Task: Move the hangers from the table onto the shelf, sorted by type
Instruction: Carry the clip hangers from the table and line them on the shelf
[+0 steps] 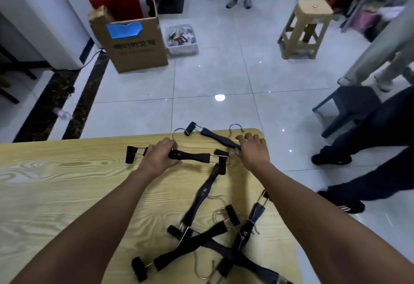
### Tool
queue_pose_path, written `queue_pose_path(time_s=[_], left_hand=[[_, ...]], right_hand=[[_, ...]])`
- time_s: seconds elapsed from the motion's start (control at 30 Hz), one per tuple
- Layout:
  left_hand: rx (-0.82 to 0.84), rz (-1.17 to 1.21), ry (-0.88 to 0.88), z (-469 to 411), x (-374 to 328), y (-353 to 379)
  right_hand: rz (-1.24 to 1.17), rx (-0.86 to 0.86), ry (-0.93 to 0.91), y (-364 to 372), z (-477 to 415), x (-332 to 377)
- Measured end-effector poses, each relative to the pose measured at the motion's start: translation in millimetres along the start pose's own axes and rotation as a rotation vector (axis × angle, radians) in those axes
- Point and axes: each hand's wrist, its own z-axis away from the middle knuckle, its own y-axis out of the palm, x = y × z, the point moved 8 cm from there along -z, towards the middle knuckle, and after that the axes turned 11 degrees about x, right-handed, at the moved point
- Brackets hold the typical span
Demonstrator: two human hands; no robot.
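Several black clip hangers with metal hooks lie on a light wooden table [56,183]. My left hand [156,157] grips the bar of one black hanger [195,156] near its hook. My right hand [253,149] rests on the end of a second black hanger [215,136] at the table's far edge, fingers spread; whether it grips is unclear. A third hanger [203,194] lies lengthwise between my arms. A tangled pile of hangers [212,245] sits near the front right. No shelf is in view.
Beyond the table is tiled floor with a cardboard box [134,46], a white bin [182,39], a beige stool [307,28] and a dark chair [349,109]. A person's dark legs and shoes [342,203] stand close at the right. Another person stands at the back.
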Motion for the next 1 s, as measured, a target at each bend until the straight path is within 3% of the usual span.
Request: queue_pose_path(time_s=[0.23, 0.6, 1.0], left_hand=[[0.030, -0.004, 0.011, -26, -23, 18], [-0.003, 0.004, 0.014, -21, -22, 19], [-0.118, -0.028, -0.026, 40, -36, -20]], right_hand=[[-0.006, 0.094, 0.011, 32, -32, -10], [-0.024, 0.093, 0.003, 33, -50, -1], [-0.032, -0.164, -0.058, -41, -12, 10]])
